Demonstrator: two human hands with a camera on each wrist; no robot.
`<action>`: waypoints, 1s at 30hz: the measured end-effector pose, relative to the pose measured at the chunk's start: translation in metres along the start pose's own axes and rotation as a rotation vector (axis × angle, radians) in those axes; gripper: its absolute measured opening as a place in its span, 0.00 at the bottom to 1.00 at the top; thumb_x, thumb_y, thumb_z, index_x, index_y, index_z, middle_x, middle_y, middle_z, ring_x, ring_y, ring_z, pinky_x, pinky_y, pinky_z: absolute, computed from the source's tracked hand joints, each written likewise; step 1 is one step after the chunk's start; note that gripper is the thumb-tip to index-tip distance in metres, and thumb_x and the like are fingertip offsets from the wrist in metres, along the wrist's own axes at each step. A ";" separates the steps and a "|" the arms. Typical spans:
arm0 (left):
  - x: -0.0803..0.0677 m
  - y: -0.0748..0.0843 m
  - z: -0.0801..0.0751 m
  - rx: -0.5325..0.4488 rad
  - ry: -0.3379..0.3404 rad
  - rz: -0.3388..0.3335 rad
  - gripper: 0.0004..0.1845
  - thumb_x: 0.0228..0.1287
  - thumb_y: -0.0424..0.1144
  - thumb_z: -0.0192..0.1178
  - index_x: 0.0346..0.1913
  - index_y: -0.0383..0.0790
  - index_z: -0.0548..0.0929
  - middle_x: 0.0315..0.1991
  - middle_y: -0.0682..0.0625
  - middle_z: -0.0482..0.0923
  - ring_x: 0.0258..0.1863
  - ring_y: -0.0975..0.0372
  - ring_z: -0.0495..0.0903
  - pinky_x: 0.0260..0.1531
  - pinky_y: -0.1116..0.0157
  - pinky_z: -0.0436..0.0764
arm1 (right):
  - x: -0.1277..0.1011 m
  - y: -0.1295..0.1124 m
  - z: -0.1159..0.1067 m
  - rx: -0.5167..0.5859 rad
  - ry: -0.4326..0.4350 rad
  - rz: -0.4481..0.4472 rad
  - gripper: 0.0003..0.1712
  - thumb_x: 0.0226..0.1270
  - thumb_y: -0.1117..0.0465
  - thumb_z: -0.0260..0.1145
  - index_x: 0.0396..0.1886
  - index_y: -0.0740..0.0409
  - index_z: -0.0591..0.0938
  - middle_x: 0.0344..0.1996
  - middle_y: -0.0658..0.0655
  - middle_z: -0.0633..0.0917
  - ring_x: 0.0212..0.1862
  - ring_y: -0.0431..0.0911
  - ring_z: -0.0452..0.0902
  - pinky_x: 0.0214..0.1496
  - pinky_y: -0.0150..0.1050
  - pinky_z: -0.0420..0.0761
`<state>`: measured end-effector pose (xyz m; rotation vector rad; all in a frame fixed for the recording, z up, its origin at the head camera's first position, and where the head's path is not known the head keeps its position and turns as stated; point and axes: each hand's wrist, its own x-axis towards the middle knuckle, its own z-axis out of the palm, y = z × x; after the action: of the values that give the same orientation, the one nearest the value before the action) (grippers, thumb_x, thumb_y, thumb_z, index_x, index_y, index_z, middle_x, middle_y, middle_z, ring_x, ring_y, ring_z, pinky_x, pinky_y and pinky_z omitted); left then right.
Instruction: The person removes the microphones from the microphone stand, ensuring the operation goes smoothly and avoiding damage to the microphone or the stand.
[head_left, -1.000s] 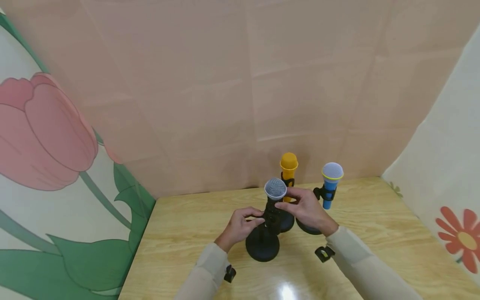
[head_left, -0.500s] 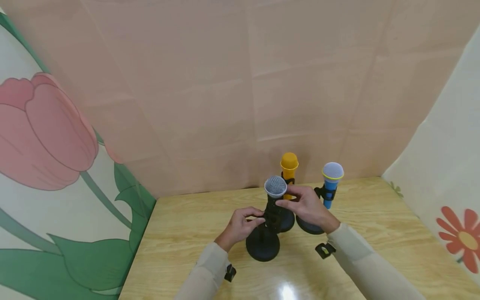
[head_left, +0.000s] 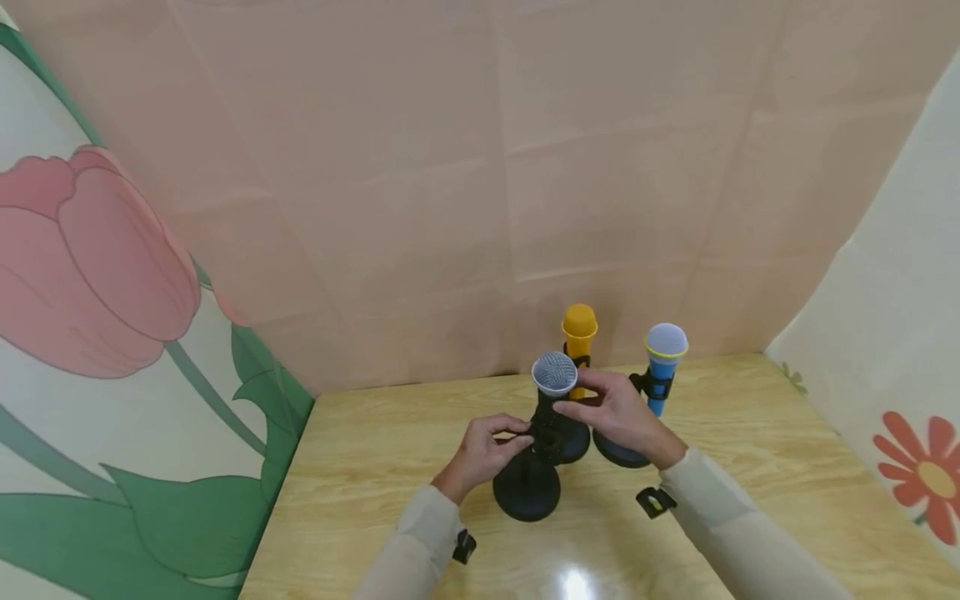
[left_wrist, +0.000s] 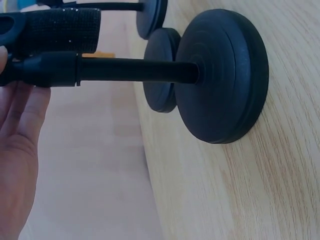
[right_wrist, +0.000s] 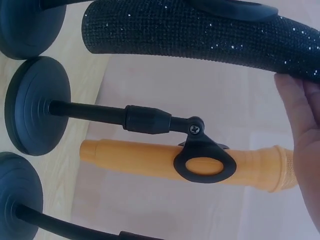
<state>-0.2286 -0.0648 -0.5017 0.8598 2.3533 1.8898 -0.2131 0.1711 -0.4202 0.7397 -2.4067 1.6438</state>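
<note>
A black microphone with a silver mesh head and a glittery handle sits in the clip of a black desk stand. With thumb and fingers, my right hand pinches the handle just below the mesh head. My left hand grips the top of the stand by the clip, its fingers behind the joint in the left wrist view. The stand's round base rests on the table, and the microphone leans slightly along the pole.
Close behind stands an orange microphone in its own black stand. A blue microphone with a pale head stands to the right on another base. A pink-covered wall rises behind the wooden table.
The black microphone's head sits slightly higher than a second ago, and my right hand has shifted marginally with it. My left hand keeps its grip on the stand.
</note>
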 end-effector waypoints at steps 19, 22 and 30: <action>-0.006 0.035 0.001 0.077 0.028 0.075 0.07 0.61 0.23 0.67 0.41 0.25 0.87 0.42 0.37 0.86 0.43 0.51 0.86 0.40 0.67 0.84 | 0.006 -0.002 0.001 -0.049 0.019 -0.023 0.19 0.60 0.64 0.76 0.51 0.62 0.85 0.47 0.59 0.87 0.45 0.51 0.84 0.45 0.41 0.86; -0.007 0.037 0.000 0.090 0.033 0.082 0.07 0.61 0.23 0.67 0.41 0.25 0.87 0.43 0.37 0.86 0.43 0.51 0.86 0.40 0.67 0.84 | 0.007 -0.001 0.000 -0.044 0.004 -0.024 0.19 0.60 0.65 0.76 0.51 0.62 0.85 0.48 0.59 0.87 0.45 0.52 0.84 0.45 0.41 0.86; -0.006 0.035 0.000 0.064 0.023 0.068 0.08 0.61 0.23 0.66 0.43 0.25 0.87 0.44 0.36 0.86 0.45 0.48 0.86 0.41 0.67 0.84 | 0.011 -0.002 -0.003 -0.041 -0.006 -0.038 0.20 0.60 0.66 0.75 0.53 0.63 0.84 0.48 0.59 0.87 0.44 0.52 0.83 0.45 0.40 0.86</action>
<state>-0.2090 -0.0635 -0.4719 0.9398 2.4406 1.8676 -0.2222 0.1700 -0.4137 0.7798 -2.4069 1.5753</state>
